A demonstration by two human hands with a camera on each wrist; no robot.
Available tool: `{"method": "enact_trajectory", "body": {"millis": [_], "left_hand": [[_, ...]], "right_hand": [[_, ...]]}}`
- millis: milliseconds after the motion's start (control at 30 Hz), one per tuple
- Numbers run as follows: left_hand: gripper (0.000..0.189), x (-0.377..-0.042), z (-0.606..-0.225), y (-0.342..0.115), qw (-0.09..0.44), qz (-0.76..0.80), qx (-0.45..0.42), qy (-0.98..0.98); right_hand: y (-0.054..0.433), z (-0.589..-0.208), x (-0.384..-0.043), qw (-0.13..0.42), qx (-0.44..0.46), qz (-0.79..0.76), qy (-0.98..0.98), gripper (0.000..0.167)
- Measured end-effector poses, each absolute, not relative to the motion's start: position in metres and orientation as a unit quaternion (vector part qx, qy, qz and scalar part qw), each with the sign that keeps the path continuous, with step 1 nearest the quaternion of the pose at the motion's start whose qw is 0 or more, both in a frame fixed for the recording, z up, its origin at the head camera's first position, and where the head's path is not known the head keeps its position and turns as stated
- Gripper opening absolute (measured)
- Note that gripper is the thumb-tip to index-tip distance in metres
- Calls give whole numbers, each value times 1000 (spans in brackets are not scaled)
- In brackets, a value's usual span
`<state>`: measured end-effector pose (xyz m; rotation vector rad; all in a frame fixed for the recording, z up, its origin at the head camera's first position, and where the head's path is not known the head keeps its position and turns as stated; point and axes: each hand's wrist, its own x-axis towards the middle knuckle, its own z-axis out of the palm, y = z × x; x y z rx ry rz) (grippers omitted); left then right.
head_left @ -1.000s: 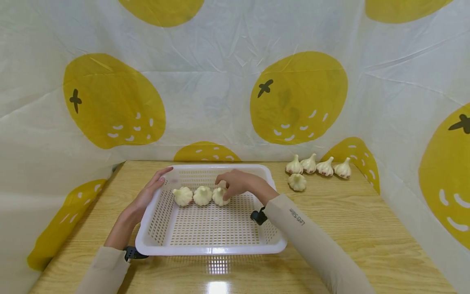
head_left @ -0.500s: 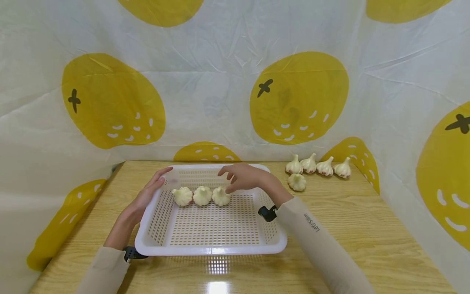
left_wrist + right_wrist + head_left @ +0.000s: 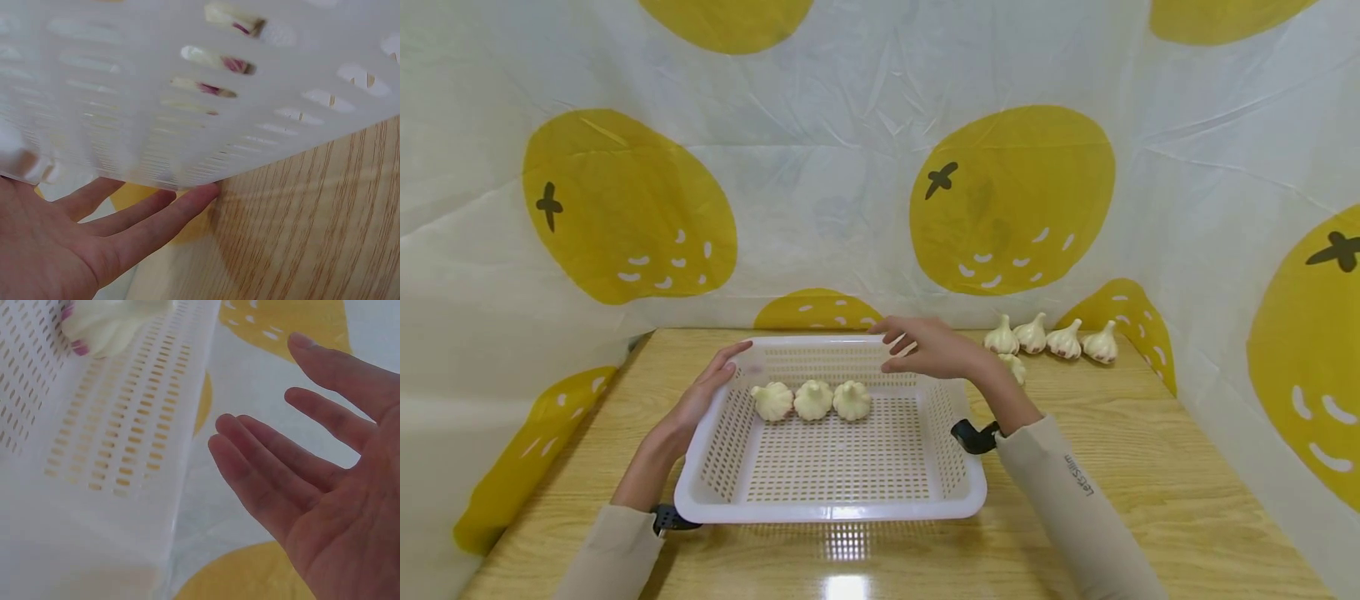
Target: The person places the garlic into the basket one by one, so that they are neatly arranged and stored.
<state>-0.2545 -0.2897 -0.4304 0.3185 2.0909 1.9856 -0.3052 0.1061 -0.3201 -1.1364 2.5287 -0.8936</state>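
A white perforated plastic basket [image 3: 842, 510] stands in front of me, with a row of garlic bulbs inside: a left bulb [image 3: 773, 402], a middle one [image 3: 813, 401] and a right one [image 3: 852, 402]. My left hand [image 3: 696, 400] holds the basket's left rim; in the left wrist view its fingers [image 3: 156, 225] lie along the outside of the wall. Over the basket's far right corner is my right hand [image 3: 936, 348], holding nothing. Its fingers look loosely spread in the right wrist view, apart from the basket wall.
Several more garlic bulbs [image 3: 1063, 340] stand in a row on the wooden table [image 3: 1150, 467] at the back right. One further bulb [image 3: 1013, 367] in front of them is partly hidden by my right hand. A fruit-patterned curtain [image 3: 850, 167] closes off the back and sides.
My right hand has let go of the right bulb in the basket and moved up and to the right, past the far rim. The left hand has stayed at the left rim.
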Motion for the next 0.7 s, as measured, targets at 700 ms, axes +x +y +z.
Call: {"method": "enact_trajectory", "body": {"millis": [700], "left_hand": [[55, -255, -432, -291, 112, 670, 112, 725]], "right_hand": [[179, -347, -303, -11, -273, -427, 862, 50]]}}
